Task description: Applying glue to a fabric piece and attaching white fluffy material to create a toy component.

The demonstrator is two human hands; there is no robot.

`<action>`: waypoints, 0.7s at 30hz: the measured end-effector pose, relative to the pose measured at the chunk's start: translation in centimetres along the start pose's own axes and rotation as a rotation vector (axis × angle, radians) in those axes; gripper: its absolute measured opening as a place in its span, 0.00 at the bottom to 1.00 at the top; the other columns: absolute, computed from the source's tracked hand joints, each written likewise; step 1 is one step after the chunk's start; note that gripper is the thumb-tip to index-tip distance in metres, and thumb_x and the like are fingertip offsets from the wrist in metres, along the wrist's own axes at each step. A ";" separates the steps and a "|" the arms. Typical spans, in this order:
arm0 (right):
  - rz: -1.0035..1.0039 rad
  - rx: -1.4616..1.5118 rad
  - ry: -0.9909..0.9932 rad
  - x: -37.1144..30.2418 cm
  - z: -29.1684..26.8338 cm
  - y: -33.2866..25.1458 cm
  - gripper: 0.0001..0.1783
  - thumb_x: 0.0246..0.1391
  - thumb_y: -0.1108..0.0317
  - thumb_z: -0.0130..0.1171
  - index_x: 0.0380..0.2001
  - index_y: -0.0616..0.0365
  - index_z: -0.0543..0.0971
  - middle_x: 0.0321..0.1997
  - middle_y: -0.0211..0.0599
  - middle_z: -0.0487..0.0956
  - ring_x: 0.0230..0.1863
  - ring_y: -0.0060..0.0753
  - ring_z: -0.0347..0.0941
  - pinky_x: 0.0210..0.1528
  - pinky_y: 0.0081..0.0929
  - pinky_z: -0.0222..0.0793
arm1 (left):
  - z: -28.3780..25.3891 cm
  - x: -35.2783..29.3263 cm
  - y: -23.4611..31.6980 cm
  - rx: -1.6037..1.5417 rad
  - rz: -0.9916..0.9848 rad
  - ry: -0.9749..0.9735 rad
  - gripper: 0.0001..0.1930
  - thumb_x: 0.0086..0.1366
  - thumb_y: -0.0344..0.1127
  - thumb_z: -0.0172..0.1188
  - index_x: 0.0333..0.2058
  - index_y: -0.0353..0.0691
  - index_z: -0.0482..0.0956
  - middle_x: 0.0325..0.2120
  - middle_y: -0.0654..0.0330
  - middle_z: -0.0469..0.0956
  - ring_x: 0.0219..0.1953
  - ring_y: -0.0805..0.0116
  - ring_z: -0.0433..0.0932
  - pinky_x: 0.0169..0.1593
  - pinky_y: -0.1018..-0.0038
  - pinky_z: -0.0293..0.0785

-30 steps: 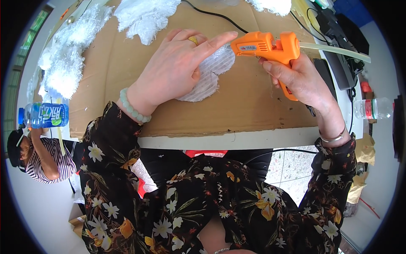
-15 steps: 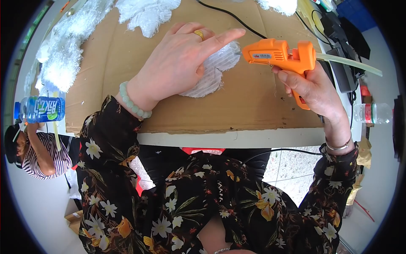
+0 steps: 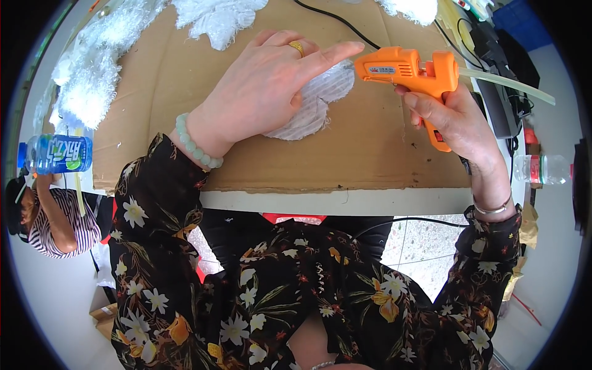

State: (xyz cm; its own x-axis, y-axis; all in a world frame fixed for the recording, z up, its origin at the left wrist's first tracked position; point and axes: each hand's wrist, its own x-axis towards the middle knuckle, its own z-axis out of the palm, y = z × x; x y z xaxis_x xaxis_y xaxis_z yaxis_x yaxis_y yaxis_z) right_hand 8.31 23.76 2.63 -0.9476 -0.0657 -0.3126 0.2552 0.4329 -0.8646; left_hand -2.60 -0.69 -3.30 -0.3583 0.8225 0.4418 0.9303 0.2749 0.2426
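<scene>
My right hand (image 3: 453, 114) is wrapped round the handle of an orange hot glue gun (image 3: 404, 71). A translucent glue stick (image 3: 512, 86) juts from its back, and the nozzle points left. On the cardboard lies a white gauzy fabric piece (image 3: 314, 117) with rounded lobes. My left hand (image 3: 262, 92) covers part of this piece and holds it down. Its index finger stretches toward the nozzle, while the other fingers bend downward with their tips hidden. The nozzle is close to that fingertip, above the fabric's right edge; whether it touches anything cannot be made out.
Brown cardboard (image 3: 370, 160) covers the white table. Fluffy white fabric (image 3: 92, 80) lies at the left, with another white piece (image 3: 219, 18) at the back. A black cable (image 3: 336, 21) crosses behind. Bottles (image 3: 65, 154) stand at both sides. Another person (image 3: 61, 216) is at the far left.
The glue gun and my right hand have moved slightly up. My left hand keeps its place on the white fabric, with only a small shift of the whole view.
</scene>
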 end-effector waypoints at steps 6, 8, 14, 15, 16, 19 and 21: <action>-0.039 -0.026 -0.048 0.2 0.4 -0.8 0.15 0.58 0.67 0.54 0.46 0.64 0.73 0.38 0.30 0.76 0.28 0.17 0.67 0.33 0.17 0.66 | -1.4 -0.8 0.4 0.026 -0.029 -0.005 0.42 0.45 0.17 0.51 0.61 0.56 0.61 0.26 0.59 0.77 0.42 0.58 0.75 0.49 0.64 0.67; 0.001 -0.030 -0.011 0.1 0.0 0.2 0.16 0.58 0.67 0.55 0.47 0.64 0.73 0.40 0.31 0.76 0.28 0.18 0.66 0.33 0.17 0.66 | 0.3 -0.2 -0.2 -0.014 -0.013 -0.014 0.42 0.45 0.17 0.51 0.61 0.56 0.61 0.26 0.59 0.77 0.42 0.58 0.75 0.49 0.64 0.67; -0.011 -0.042 -0.025 -0.1 -0.3 -0.4 0.15 0.58 0.68 0.55 0.47 0.63 0.72 0.41 0.32 0.76 0.28 0.18 0.67 0.33 0.17 0.67 | -0.5 -0.1 0.2 0.007 -0.020 -0.020 0.41 0.46 0.18 0.50 0.61 0.56 0.61 0.27 0.58 0.78 0.42 0.57 0.76 0.50 0.64 0.67; -0.012 -0.043 -0.027 -0.1 -0.3 -0.5 0.15 0.58 0.68 0.55 0.47 0.63 0.72 0.41 0.32 0.76 0.28 0.18 0.67 0.33 0.17 0.67 | -0.6 -0.2 0.3 -0.004 -0.020 -0.028 0.41 0.46 0.18 0.50 0.61 0.56 0.61 0.28 0.58 0.78 0.42 0.57 0.76 0.50 0.63 0.67; -0.005 -0.032 -0.025 0.0 -0.2 -0.6 0.16 0.58 0.68 0.55 0.47 0.63 0.71 0.41 0.33 0.76 0.28 0.18 0.67 0.33 0.17 0.67 | -0.6 -0.2 0.3 -0.015 -0.020 -0.035 0.41 0.46 0.18 0.50 0.61 0.56 0.61 0.29 0.58 0.79 0.41 0.57 0.76 0.50 0.63 0.67; 0.008 -0.030 -0.024 0.0 -0.4 -0.7 0.16 0.58 0.68 0.55 0.47 0.62 0.70 0.42 0.34 0.76 0.28 0.19 0.67 0.33 0.18 0.67 | -0.6 -0.2 0.3 -0.019 -0.009 -0.010 0.41 0.47 0.18 0.51 0.61 0.57 0.61 0.32 0.59 0.80 0.41 0.57 0.76 0.50 0.63 0.67; 0.017 -0.038 -0.027 0.0 -0.5 -0.9 0.16 0.58 0.68 0.55 0.47 0.62 0.70 0.42 0.35 0.76 0.28 0.19 0.67 0.34 0.18 0.68 | -0.6 -0.1 0.4 -0.006 -0.010 -0.010 0.41 0.47 0.18 0.51 0.61 0.57 0.61 0.32 0.59 0.80 0.41 0.57 0.76 0.50 0.64 0.67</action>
State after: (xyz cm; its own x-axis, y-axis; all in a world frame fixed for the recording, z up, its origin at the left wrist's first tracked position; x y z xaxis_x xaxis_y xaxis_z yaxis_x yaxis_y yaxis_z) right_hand 8.00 23.82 3.62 -0.9376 -0.0820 -0.3380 0.2632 0.4678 -0.8437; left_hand -2.28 -0.94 -2.74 -0.3663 0.8249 0.4306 0.9263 0.2796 0.2524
